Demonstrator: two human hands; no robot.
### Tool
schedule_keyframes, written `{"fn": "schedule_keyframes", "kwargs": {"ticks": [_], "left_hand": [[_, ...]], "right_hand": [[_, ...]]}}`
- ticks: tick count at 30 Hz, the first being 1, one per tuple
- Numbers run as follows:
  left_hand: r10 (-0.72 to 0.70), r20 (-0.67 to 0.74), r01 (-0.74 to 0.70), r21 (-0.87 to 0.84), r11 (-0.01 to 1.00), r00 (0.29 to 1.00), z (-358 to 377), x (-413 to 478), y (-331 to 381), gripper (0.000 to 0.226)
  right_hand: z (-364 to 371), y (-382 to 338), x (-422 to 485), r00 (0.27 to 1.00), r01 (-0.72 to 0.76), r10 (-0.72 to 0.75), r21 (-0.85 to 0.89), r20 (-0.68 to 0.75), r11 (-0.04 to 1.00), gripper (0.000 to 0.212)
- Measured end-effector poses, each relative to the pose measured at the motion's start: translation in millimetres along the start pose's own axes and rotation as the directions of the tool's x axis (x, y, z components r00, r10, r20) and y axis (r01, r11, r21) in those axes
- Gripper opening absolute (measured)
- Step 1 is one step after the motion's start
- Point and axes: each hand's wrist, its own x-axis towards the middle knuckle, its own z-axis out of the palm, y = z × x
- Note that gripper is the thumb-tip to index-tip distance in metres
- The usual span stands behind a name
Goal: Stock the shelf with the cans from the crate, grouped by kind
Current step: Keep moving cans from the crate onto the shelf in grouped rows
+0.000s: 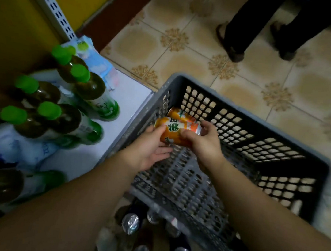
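Observation:
A grey perforated plastic crate (240, 113) stands on the tiled floor beside the white shelf (131, 95). Two orange cans lie on their sides in its far left corner. My right hand (203, 142) and my left hand (151, 146) both hold the nearer orange can (173, 129), the right from above, the left from below with fingers spread. The second orange can (178, 112) lies just behind it against the crate wall. The rest of the crate floor is bare.
Green-capped tea bottles (84, 83) and white packets crowd the shelf on the left. Several can tops (131, 222) show on a lower level below the crate's near edge. Another person's legs (246, 22) stand on the tiles at the upper right.

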Motion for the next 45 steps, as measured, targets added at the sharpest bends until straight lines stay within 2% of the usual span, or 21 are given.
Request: {"fn": "schedule_keyframes", "kwargs": {"ticks": [2, 5, 10, 13, 15, 19, 22, 26, 28, 31, 34, 36, 38, 39, 40, 42, 43, 45], "left_hand": [[0.075, 0.019, -0.074, -0.065, 0.995, 0.997, 10, -37, 14, 0.044], [0.203, 0.019, -0.201, -0.071, 0.977, 0.979, 19, -102, 35, 0.034], [0.464, -0.009, -0.464, 0.035, 0.885, 0.886, 12, -221, 57, 0.053], [0.584, -0.019, -0.582, 0.065, 0.81, 0.811, 0, -298, 68, 0.054], [0.651, -0.027, -0.646, 0.097, 0.757, 0.759, -12, -348, 71, 0.062], [0.78, -0.099, -0.73, 0.297, 0.615, 0.618, -41, -450, 75, 0.068], [0.834, -0.187, -0.742, 0.385, 0.549, 0.52, -75, -524, 67, 0.071], [0.865, -0.292, -0.778, 0.385, 0.497, 0.408, -129, -605, 37, 0.052], [0.864, -0.346, -0.789, 0.377, 0.486, 0.366, -154, -640, 17, 0.051], [0.852, -0.411, -0.787, 0.384, 0.484, 0.324, -188, -677, -12, 0.053], [0.836, -0.462, -0.777, 0.393, 0.492, 0.296, -213, -696, -38, 0.06], [0.826, -0.484, -0.735, 0.442, 0.515, 0.288, -227, -704, -53, 0.062], [0.802, -0.514, -0.606, 0.545, 0.579, 0.304, -246, -707, -69, 0.064], [0.777, -0.54, -0.475, 0.617, 0.628, 0.325, -258, -706, -77, 0.065], [0.741, -0.57, -0.278, 0.692, 0.666, 0.356, -271, -704, -88, 0.066], [0.668, -0.622, 0.129, 0.764, 0.632, 0.408, -291, -696, -108, 0.07], [0.646, -0.638, 0.249, 0.765, 0.594, 0.418, -297, -693, -114, 0.071], [0.63, -0.653, 0.348, 0.758, 0.552, 0.421, -302, -688, -119, 0.072]], "right_hand": [[-9, -22, -44, 0.995, 0.088, -0.087, -0.008, 0.052, 0.996, 0.069], [-15, -54, -112, 0.961, 0.269, -0.256, -0.134, 0.104, 0.954, 0.068], [-4, -105, -220, 0.866, 0.483, -0.401, -0.291, 0.297, 0.826, 0.074], [11, -135, -281, 0.783, 0.592, -0.486, -0.227, 0.389, 0.773, 0.076], [24, -153, -322, 0.704, 0.674, -0.557, -0.168, 0.44, 0.719, 0.07], [59, -179, -402, 0.526, 0.804, -0.669, -0.049, 0.525, 0.593, 0.067], [91, -191, -459, 0.399, 0.863, -0.686, 0.005, 0.609, 0.506, 0.066], [138, -194, -532, 0.24, 0.908, -0.634, 0.06, 0.735, 0.414, 0.063], [162, -187, -563, 0.181, 0.926, -0.585, 0.064, 0.791, 0.372, 0.065], [196, -172, -600, 0.124, 0.941, -0.515, 0.063, 0.848, 0.331, 0.069], [221, -156, -623, 0.115, 0.948, -0.497, 0.053, 0.86, 0.313, 0.072], [234, -146, -630, 0.127, 0.952, -0.487, 0.031, 0.864, 0.304, 0.075], [245, -140, -630, 0.16, 0.955, -0.494, -0.008, 0.855, 0.296, 0.078], [249, -139, -628, 0.184, 0.953, -0.504, -0.028, 0.844, 0.301, 0.079], [253, -140, -626, 0.208, 0.949, -0.513, -0.045, 0.832, 0.312, 0.079], [260, -143, -622, 0.246, 0.941, -0.525, -0.07, 0.815, 0.332, 0.078], [264, -145, -620, 0.256, 0.939, -0.531, -0.076, 0.808, 0.337, 0.078], [271, -150, -617, 0.266, 0.936, -0.536, -0.082, 0.801, 0.342, 0.078]]}}
